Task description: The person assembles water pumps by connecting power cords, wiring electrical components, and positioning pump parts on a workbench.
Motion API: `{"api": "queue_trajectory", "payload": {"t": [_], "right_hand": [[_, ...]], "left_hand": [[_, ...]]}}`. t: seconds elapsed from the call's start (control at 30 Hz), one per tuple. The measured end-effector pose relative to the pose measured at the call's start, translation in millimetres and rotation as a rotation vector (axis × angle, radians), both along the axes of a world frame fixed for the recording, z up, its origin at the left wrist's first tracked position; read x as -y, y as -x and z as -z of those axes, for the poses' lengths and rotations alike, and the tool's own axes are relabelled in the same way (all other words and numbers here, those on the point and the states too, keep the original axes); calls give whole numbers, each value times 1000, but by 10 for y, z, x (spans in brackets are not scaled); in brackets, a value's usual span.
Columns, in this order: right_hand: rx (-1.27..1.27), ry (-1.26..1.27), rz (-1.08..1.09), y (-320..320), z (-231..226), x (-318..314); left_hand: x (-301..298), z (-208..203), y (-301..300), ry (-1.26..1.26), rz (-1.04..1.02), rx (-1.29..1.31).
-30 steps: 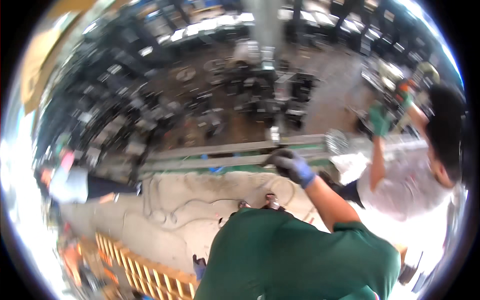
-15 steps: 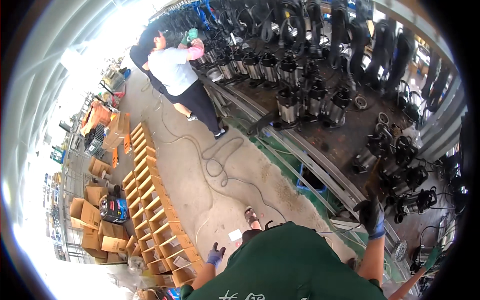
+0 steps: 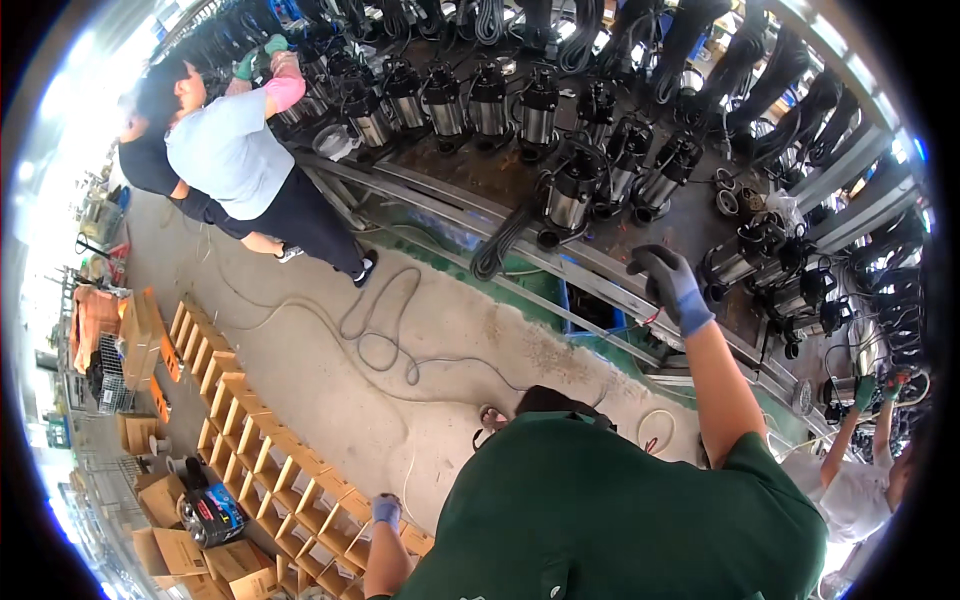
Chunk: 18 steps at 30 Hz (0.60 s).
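The right hand (image 3: pixel 668 285), in a dark knit glove with a blue cuff, is raised with its fingers spread and curled, gripping nothing; it hovers over the front rail of the long steel tabletop (image 3: pixel 600 270), whose surface looks dark and stained. Nearest to it stand cylindrical pumps (image 3: pixel 572 195) with shiny metal bodies and black caps, lined up in rows, thick black cables coiled about them. The left hand (image 3: pixel 386 511), in a blue glove, hangs low beside the green shirt, above a row of open cardboard boxes (image 3: pixel 250 420) on the concrete floor; whether its fingers are closed cannot be told. A thin hose (image 3: pixel 380 340) loops across the floor. A co-worker in a pale blue shirt (image 3: pixel 230 150) leans over the far end of the tabletop.

Against half a second ago, the view has turned: the tabletop now runs across the top, and the right hand has risen from the lower right corner toward the pumps.
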State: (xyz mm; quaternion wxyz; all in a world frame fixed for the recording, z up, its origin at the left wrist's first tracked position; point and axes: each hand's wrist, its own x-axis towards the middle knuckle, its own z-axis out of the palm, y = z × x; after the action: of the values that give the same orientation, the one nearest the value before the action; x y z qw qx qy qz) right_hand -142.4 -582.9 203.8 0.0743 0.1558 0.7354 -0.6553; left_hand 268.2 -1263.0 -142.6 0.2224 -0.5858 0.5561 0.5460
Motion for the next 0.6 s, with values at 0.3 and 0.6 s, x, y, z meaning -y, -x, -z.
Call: {"api": "queue_trajectory", "payload": {"t": [0.3, 0.6], "right_hand": [[184, 87, -95, 1016, 1356, 1070], [350, 227, -81, 1799, 2066, 1382]], "left_hand": [[-56, -477, 3110, 212, 86, -517], [184, -1289, 5618, 496, 474, -681]]}}
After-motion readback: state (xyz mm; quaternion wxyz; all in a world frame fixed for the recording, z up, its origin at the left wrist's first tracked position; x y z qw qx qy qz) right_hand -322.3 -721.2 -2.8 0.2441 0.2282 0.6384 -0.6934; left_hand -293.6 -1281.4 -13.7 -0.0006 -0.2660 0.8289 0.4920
